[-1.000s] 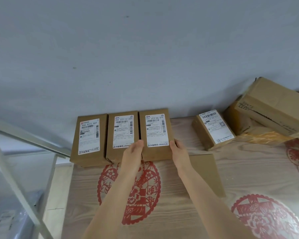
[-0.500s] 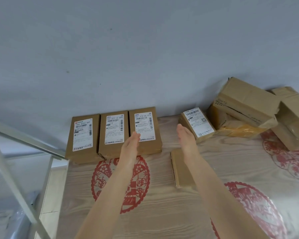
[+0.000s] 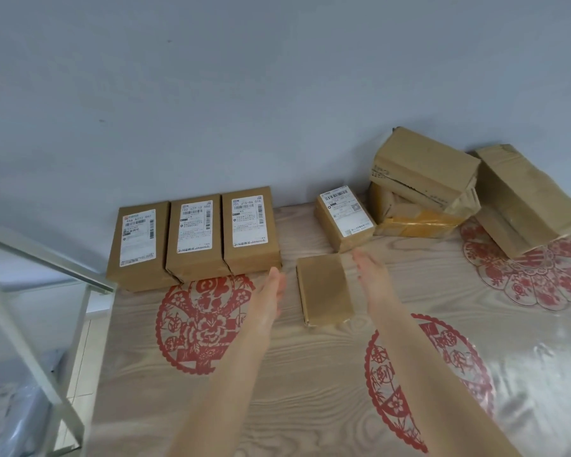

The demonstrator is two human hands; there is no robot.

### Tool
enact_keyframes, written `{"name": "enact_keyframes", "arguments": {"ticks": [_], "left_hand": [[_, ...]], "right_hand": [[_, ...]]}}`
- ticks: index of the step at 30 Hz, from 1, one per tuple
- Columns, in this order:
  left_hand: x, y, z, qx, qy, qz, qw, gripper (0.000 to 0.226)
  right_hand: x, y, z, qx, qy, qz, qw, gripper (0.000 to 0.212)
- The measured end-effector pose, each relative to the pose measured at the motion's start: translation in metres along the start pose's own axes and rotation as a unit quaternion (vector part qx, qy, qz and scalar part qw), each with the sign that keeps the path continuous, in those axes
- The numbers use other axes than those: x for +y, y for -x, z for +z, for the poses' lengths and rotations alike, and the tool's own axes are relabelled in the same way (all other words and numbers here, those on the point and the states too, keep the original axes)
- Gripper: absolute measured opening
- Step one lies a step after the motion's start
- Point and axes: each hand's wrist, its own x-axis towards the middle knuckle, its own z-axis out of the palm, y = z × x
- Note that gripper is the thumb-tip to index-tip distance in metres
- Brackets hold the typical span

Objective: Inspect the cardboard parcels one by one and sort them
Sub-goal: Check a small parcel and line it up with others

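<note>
Neither grip holds anything: the left hand point(image 3: 272, 291) and the right hand point(image 3: 371, 275) have straight fingers, one on each side of a plain brown parcel point(image 3: 325, 290). The parcel lies flat on the tabletop point(image 3: 310, 390), its long side pointing away toward the wall point(image 3: 277, 94). To its left, three labelled parcels point(image 3: 195, 235) sit side by side, touching. Behind it is a small labelled parcel point(image 3: 343, 219), with bigger boxes point(image 3: 422, 179) piled to the right.
</note>
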Motion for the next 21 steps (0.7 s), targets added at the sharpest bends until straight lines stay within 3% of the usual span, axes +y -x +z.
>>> {"name": "enact_keyframes", "arguments": {"ticks": [4, 13, 21], "left_hand": [[-0.029, -0.006, 0.017, 0.012, -0.020, -0.051, 0.998, 0.066], [-0.052, -0.021, 0.045, 0.062, -0.015, -0.122, 0.990, 0.064], [-0.049, -0.024, 0.070, 0.080, 0.024, -0.121, 0.989, 0.054]], "right_hand": [[0.015, -0.001, -0.014, 0.001, 0.029, 0.040, 0.999, 0.047], [0.042, -0.017, -0.024, -0.052, 0.057, 0.096, 0.992, 0.045], [0.051, -0.014, -0.013, -0.099, 0.050, 0.104, 0.988, 0.047]]}}
